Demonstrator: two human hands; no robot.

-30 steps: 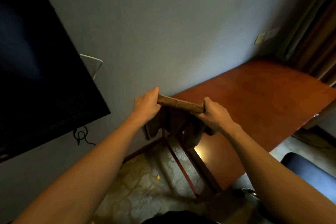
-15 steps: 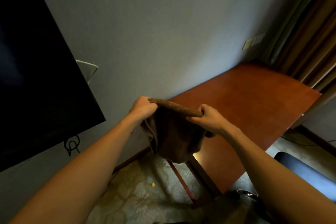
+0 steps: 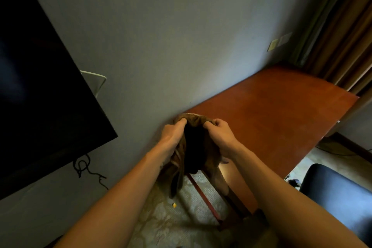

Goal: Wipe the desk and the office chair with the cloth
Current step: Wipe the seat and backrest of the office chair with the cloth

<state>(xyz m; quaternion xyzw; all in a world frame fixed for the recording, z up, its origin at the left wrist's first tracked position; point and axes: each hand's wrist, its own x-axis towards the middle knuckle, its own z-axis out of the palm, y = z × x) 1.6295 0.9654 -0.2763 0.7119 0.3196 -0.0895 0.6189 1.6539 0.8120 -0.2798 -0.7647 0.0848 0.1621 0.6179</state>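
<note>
Grey wall (image 3: 181, 32), dark TV (image 3: 40, 90), brown curtains (image 3: 342, 32)

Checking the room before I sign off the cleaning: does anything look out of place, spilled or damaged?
Two small things. A yellow scrap lies on the carpet near the legs of the desk, like loose litter. A black cable hangs in a tangled loop below the TV. The desk's visible top shows no spill.

Chair (image 3: 338, 193) cut by right edge; cloth (image 3: 196, 125) hides desk (image 3: 271, 119) corner.
</note>
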